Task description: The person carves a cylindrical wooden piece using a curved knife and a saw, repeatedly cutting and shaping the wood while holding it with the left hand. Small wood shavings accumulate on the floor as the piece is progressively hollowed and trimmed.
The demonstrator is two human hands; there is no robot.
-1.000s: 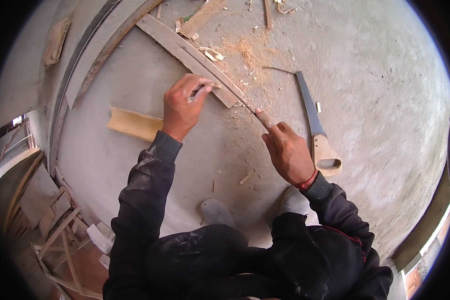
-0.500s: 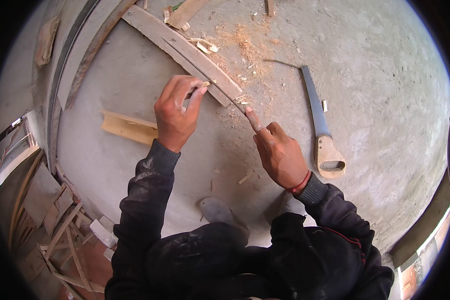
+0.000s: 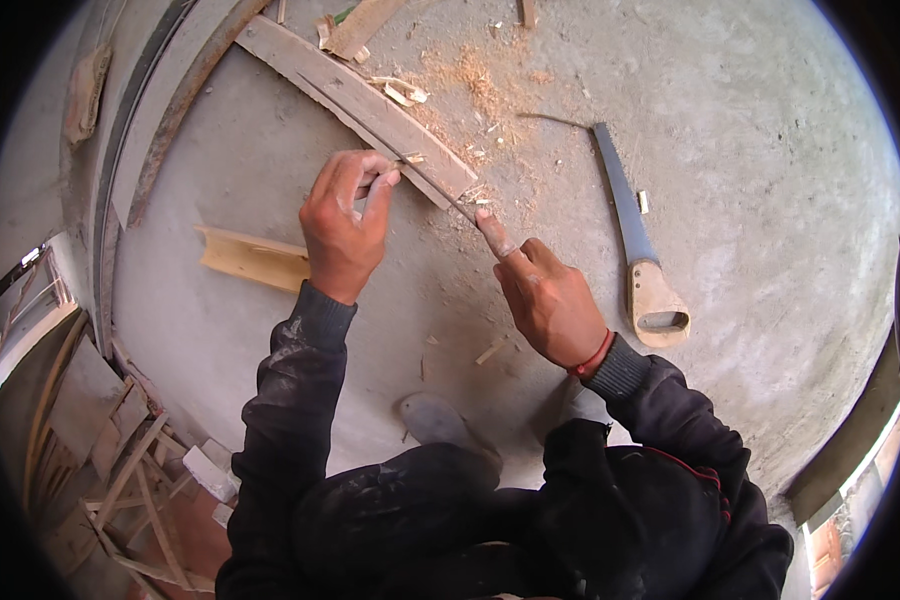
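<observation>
My left hand [image 3: 345,222] pinches a small pale sliver of wood [image 3: 411,159] between thumb and fingertips, right beside a long, thin, dark tool [image 3: 380,137]. My right hand [image 3: 550,302] is closed around the near end of that tool, with the index finger stretched along it; the handle is hidden in the palm. The tool slants up to the left, over a flat wooden board [image 3: 330,85] on the concrete floor. Whether it is a blade seen edge-on or a rod, I cannot tell.
To the right lies a handsaw [image 3: 625,200] with a wooden handle. A split bamboo piece [image 3: 253,258] rests left of my left forearm. Sawdust [image 3: 480,85] and shavings [image 3: 400,92] surround the board's far side. Scrap wood [image 3: 140,480] is piled at the lower left.
The whole view has shifted slightly. The sliver in my left hand has turned and shows more of its length by the tool. Both hands keep their grips.
</observation>
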